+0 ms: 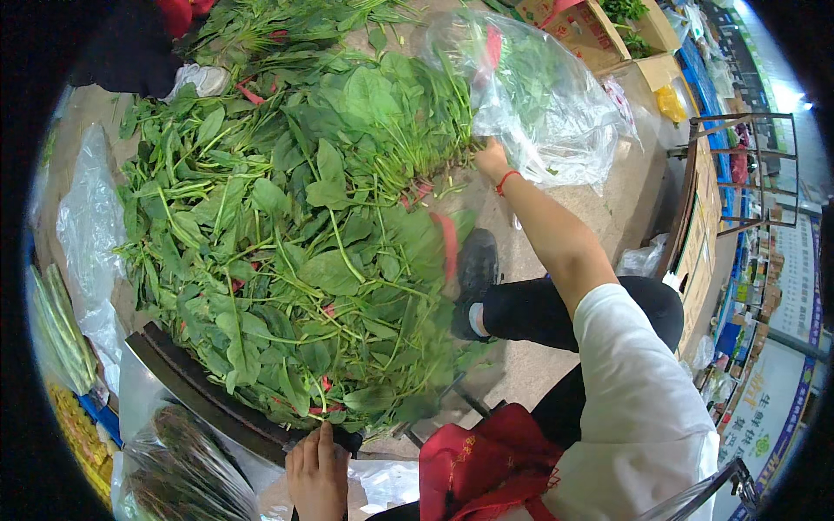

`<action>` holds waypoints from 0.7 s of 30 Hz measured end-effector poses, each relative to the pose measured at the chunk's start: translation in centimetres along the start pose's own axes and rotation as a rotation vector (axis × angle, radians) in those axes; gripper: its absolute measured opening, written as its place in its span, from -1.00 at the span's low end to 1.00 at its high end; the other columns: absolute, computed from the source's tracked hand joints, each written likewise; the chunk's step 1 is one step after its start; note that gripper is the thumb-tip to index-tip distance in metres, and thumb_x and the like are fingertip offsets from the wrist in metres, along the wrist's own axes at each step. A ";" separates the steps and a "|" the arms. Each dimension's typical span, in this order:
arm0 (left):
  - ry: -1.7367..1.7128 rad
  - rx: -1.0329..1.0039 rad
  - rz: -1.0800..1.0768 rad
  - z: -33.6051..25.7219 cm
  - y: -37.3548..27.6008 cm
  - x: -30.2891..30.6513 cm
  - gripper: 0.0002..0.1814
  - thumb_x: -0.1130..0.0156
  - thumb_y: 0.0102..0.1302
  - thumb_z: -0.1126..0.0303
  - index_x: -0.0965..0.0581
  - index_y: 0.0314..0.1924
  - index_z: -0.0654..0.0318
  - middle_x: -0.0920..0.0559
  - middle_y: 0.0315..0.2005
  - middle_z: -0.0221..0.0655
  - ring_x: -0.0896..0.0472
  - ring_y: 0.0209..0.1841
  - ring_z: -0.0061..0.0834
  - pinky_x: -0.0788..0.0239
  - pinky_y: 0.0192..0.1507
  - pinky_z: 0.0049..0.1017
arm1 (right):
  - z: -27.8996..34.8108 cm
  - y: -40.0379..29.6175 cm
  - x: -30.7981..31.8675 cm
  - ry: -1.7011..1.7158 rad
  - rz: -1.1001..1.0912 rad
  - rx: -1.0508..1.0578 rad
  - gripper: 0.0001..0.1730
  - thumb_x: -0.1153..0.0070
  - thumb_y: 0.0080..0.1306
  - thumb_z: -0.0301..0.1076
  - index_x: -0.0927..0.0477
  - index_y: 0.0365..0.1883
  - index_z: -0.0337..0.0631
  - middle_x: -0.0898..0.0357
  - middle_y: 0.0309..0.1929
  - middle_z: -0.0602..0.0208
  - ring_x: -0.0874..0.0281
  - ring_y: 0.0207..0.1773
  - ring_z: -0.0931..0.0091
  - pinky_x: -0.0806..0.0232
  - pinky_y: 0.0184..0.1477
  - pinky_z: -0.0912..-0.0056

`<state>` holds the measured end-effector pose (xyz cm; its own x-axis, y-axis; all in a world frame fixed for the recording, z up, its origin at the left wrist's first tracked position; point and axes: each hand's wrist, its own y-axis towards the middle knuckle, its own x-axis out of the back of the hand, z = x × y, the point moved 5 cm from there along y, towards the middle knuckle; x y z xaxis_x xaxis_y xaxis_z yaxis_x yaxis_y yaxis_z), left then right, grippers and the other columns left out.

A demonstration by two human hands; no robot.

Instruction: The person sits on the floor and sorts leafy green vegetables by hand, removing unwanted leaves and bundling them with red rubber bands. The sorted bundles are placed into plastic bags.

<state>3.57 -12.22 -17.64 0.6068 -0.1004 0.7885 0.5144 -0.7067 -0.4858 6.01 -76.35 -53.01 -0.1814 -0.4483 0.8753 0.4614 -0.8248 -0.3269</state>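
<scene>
A large heap of leafy greens [280,260], some in bunches tied with red bands, covers the ground before me. My right hand [492,159], with a red band at the wrist, is at the lower edge of a clear plastic bag [580,130], beside the root ends of a bunch. Inside that bag are greens [528,78] and a red band. Its fingers are partly hidden, so its grip is unclear. My left hand [317,472] lies at the heap's near edge, by the end of a dark curved bar [215,384]. One extended fingertip meets a stem; the palm is hidden.
Another person's white shoe [199,81] stands at the heap's far left. Beyond the bag is a cardboard box [580,32]. A metal frame [756,169] rises at the right. Plastic sheeting [91,208] lies at the left, with bagged dark produce [189,462] nearer me.
</scene>
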 end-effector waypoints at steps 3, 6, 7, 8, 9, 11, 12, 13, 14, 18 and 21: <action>0.012 0.036 -0.043 0.0 -0.4 0.3 -0.47 -0.27 0.40 0.31 -0.48 0.31 0.35 -0.64 0.04 -0.04 -0.59 0.06 0.01 -0.41 0.18 -0.08 | 4.4 -1.3 -0.6 0.027 -0.081 0.209 -0.48 -0.15 0.17 -0.38 -0.56 0.12 -0.42 -0.61 0.08 -0.22 -0.56 0.18 -0.05 -0.39 0.28 0.09; 0.014 0.035 -0.053 -0.4 -0.3 0.9 -0.50 -0.26 0.40 0.33 -0.49 0.29 0.37 -0.65 0.04 -0.03 -0.59 0.05 0.00 -0.41 0.18 -0.08 | 6.7 -2.7 -1.1 0.428 0.284 0.043 -0.48 -0.24 0.12 -0.40 -0.60 0.10 -0.35 -0.67 -0.02 0.07 -0.63 -0.04 0.27 -0.46 0.01 0.25; 0.006 0.022 -0.055 -0.5 0.0 0.9 -0.50 -0.26 0.40 0.33 -0.49 0.29 0.37 -0.65 0.05 -0.03 -0.59 0.05 0.00 -0.41 0.17 -0.08 | 6.2 -2.4 -1.2 0.498 0.350 -0.009 -0.47 -0.26 0.12 -0.40 -0.60 0.11 -0.33 -0.67 -0.03 0.12 -0.62 -0.06 0.34 -0.46 -0.03 0.28; -0.002 0.010 -0.057 -0.5 0.2 1.0 -0.50 -0.26 0.40 0.33 -0.50 0.28 0.36 -0.64 0.05 -0.03 -0.59 0.05 0.00 -0.42 0.17 -0.08 | 5.8 -2.2 -1.1 0.506 0.363 -0.038 -0.47 -0.28 0.12 -0.41 -0.59 0.11 -0.33 -0.67 -0.04 0.15 -0.62 -0.07 0.36 -0.45 -0.05 0.29; -0.009 0.005 -0.061 -0.7 0.3 1.1 -0.51 -0.26 0.40 0.33 -0.50 0.28 0.36 -0.64 0.05 -0.04 -0.59 0.05 -0.01 -0.42 0.17 -0.08 | 5.8 -2.2 -1.2 0.515 0.382 -0.061 -0.46 -0.29 0.13 -0.42 -0.58 0.12 -0.33 -0.67 -0.04 0.18 -0.62 -0.07 0.38 -0.45 -0.07 0.31; 0.002 0.001 -0.063 -0.8 0.3 1.2 -0.51 -0.26 0.40 0.34 -0.51 0.28 0.36 -0.64 0.06 -0.03 -0.59 0.05 -0.01 -0.42 0.16 -0.09 | 6.1 -2.3 -1.2 0.567 0.464 -0.033 -0.45 -0.31 0.16 -0.44 -0.55 0.16 -0.33 -0.67 -0.04 0.20 -0.62 -0.07 0.40 -0.45 -0.07 0.32; 0.010 0.005 -0.063 -0.9 0.2 1.3 -0.52 -0.26 0.40 0.34 -0.51 0.27 0.36 -0.64 0.06 -0.03 -0.59 0.06 -0.02 -0.43 0.16 -0.09 | 7.0 -2.8 -1.2 0.612 0.534 0.021 -0.43 -0.32 0.19 -0.45 -0.52 0.19 -0.34 -0.66 -0.04 0.20 -0.61 -0.07 0.40 -0.45 -0.06 0.31; 0.011 0.013 -0.063 -0.9 0.0 1.3 -0.52 -0.26 0.40 0.35 -0.51 0.27 0.36 -0.64 0.06 -0.03 -0.59 0.05 -0.02 -0.43 0.15 -0.09 | 7.9 -3.4 -1.1 0.655 0.603 0.076 -0.41 -0.33 0.21 -0.46 -0.50 0.22 -0.34 -0.66 -0.03 0.20 -0.61 -0.06 0.40 -0.46 -0.04 0.30; 0.011 0.020 -0.062 -0.8 -0.1 1.3 -0.52 -0.26 0.40 0.35 -0.51 0.27 0.36 -0.64 0.05 -0.04 -0.59 0.05 -0.03 -0.43 0.15 -0.09 | 8.4 -3.8 -0.9 0.677 0.617 0.060 -0.42 -0.33 0.23 -0.46 -0.49 0.23 -0.34 -0.66 -0.02 0.20 -0.61 -0.06 0.40 -0.46 -0.03 0.30; 0.026 -0.001 -0.071 -0.7 -0.4 1.0 -0.52 -0.26 0.40 0.35 -0.51 0.28 0.35 -0.64 0.04 -0.04 -0.59 0.03 -0.03 -0.43 0.14 -0.09 | 10.1 -4.3 0.5 0.571 0.550 0.136 -0.46 -0.35 0.30 -0.42 -0.50 0.22 -0.35 -0.67 -0.03 0.21 -0.62 -0.05 0.41 -0.47 -0.02 0.28; 0.004 0.013 -0.065 -0.6 -0.8 1.2 -0.52 -0.26 0.41 0.34 -0.50 0.29 0.35 -0.64 0.03 -0.04 -0.59 0.02 -0.02 -0.42 0.14 -0.09 | 11.0 -4.8 1.9 0.566 0.496 0.098 -0.55 -0.35 0.33 -0.39 -0.55 0.14 -0.37 -0.66 -0.14 0.28 -0.60 -0.14 0.45 -0.46 -0.09 0.31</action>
<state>3.53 -12.19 -16.12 0.5694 -0.0573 0.8200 0.5606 -0.7025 -0.4384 13.03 -69.42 -45.86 -0.3381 -0.8890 0.3087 0.6752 -0.4577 -0.5785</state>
